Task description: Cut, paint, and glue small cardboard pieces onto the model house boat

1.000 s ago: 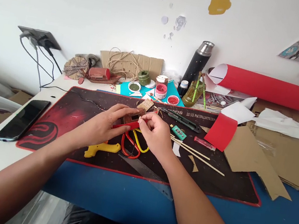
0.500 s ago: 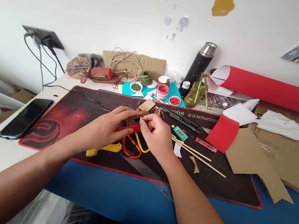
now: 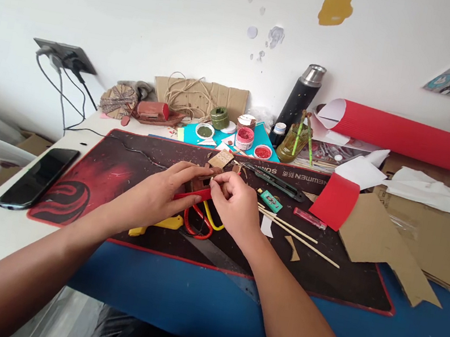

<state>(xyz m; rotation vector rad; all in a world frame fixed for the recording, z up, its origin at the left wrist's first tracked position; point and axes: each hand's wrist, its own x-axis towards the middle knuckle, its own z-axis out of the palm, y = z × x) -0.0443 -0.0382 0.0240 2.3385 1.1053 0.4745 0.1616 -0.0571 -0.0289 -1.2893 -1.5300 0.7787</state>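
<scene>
My left hand (image 3: 164,192) grips a small brown cardboard model (image 3: 196,185) with a red strip along its near side. Its fingers lie over the top and the thumb presses the red strip. At the model's right end, my right hand (image 3: 236,198) is closed in a pinch; whatever sits between thumb and forefinger is too small to name. Below the hands lie red and yellow-handled scissors (image 3: 197,230) and a yellow tool (image 3: 157,225), partly covered. A brown cardboard scrap (image 3: 222,159) lies just beyond the fingers.
A utility knife (image 3: 277,182), teal packet (image 3: 270,201), thin sticks (image 3: 303,240) and pink lighter (image 3: 310,218) lie on the mat's right side. Open paint jars (image 3: 244,138) and a black flask (image 3: 302,92) stand behind. Left is a phone (image 3: 39,177); right, cardboard sheets (image 3: 425,236).
Both hands stay almost in place around the model. The right fingertips have shifted very slightly, and a pale bit seen at them earlier is now hidden.
</scene>
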